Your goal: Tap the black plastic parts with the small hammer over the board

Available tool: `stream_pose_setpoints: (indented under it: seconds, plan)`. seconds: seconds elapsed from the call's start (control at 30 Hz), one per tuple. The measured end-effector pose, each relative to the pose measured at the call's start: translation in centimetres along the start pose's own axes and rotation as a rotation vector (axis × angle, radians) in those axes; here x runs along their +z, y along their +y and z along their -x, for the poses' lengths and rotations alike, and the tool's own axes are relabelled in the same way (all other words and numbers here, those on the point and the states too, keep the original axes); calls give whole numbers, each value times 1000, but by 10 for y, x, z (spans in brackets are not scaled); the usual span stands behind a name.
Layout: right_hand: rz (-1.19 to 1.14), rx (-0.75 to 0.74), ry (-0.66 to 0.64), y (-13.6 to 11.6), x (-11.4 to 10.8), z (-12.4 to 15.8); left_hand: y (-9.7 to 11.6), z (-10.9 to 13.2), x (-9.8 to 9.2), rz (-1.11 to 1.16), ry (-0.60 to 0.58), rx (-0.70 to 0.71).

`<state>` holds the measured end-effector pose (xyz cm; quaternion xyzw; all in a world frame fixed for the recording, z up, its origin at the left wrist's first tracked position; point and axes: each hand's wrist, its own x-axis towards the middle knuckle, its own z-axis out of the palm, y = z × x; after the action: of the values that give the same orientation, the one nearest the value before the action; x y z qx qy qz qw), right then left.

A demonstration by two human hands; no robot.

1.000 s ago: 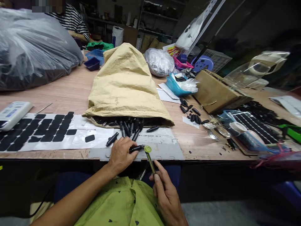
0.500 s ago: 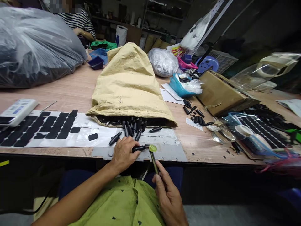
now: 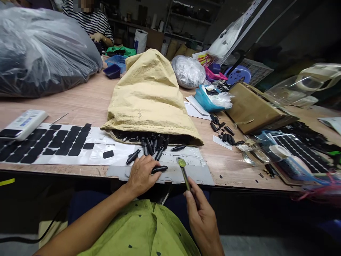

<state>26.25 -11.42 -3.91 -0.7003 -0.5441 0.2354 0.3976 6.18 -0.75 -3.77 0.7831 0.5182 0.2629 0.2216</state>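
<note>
My left hand [image 3: 141, 175] rests on a grey plate [image 3: 186, 175] at the table's front edge, fingers closed on a black pen-like part [image 3: 160, 169] lying flat. My right hand [image 3: 202, 217] grips the handle of a small hammer [image 3: 183, 169] with a yellow-green head, raised a little to the right of the part's tip. Several more black parts [image 3: 153, 144] spill from the mouth of a tan sack [image 3: 149, 96] just behind my hands.
A sheet of black pads [image 3: 53, 142] and a white device [image 3: 22, 124] lie at left. A big clear bag [image 3: 39, 53] fills the far left. A cardboard box [image 3: 253, 108], loose black parts [image 3: 223, 133] and a solar panel [image 3: 298, 149] sit at right. A person in a striped shirt [image 3: 93, 23] works behind.
The hammer head, which touched the tip of the black part, has lifted away to the right. My left hand still holds the part on the plate.
</note>
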Motion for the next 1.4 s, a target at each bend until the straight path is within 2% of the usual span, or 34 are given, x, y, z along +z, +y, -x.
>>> stream_pose_setpoints:
  seconds: [0.07,0.13,0.23,0.27,0.33,0.4,0.6,0.8,0.9,0.97,1.07,1.13,1.17,1.23,1.3,1.4]
  plan:
    - [173,-34,58,7,-6,-10,-3,5,0,10,29,72]
    - [317,-45,107,12,-8,-15,-6,16,0,56,18,216]
    - [449,-72,134,16,-6,-17,-11,39,-2,119,-85,488]
    - [466,-85,132,17,-4,-16,-13,46,-3,121,-117,535]
    - [482,-103,127,17,-1,-14,-17,58,-6,98,-152,502]
    - [500,-99,131,17,1,-13,-20,64,-9,42,-202,388]
    - [530,-49,109,18,2,-13,-21,63,-11,-225,-456,182]
    - [509,-53,113,23,3,-14,-15,63,-13,-185,-520,103]
    - [491,-55,103,24,3,-15,-9,65,-25,-62,-488,130]
    - [486,-60,98,25,3,-15,-7,64,-36,51,-394,154]
    - [483,-58,104,25,4,-16,-12,52,-50,62,-71,82]
    - [478,-58,111,25,4,-16,-22,40,-56,-89,130,-30]
    - [475,-61,113,25,4,-16,-28,34,-58,-171,178,-84]
    - [470,-67,115,24,4,-15,-41,25,-60,-270,170,-167]
    - [467,-68,110,24,4,-15,-49,23,-62,-268,117,-205]
    - [436,-66,104,27,6,-15,-45,26,-63,-143,70,-149]
